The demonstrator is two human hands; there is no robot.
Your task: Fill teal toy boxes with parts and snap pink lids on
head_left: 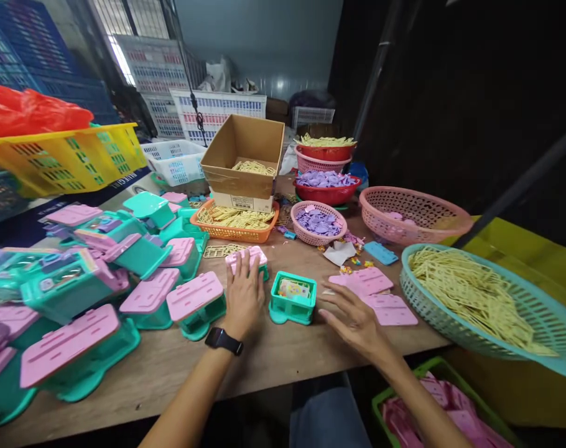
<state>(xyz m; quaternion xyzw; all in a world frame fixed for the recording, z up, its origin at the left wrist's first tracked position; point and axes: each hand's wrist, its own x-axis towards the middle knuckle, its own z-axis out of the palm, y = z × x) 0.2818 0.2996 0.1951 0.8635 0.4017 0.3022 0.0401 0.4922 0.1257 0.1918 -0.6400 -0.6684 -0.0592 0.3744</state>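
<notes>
My left hand (245, 291), with a black watch on its wrist, reaches forward over the table. Its fingers are stretched out on the pink lid of a small teal toy box (264, 271), and the thumb is hard to make out. Between my hands stands an open teal box (293, 311) without a lid, with a printed card and small pale yellow parts inside. My right hand (351, 317) hovers to the right of that box, fingers spread and holding nothing. Flat pink lids (391, 310) lie just beyond its fingers.
Many teal boxes with pink lids (73, 342) crowd the left side. Behind are an orange basket (199, 219), a cardboard box (241, 183) and bowls of purple pieces (318, 227). A teal basket (423, 330) of yellow frames overhangs the right edge; below stands a green bin (380, 398).
</notes>
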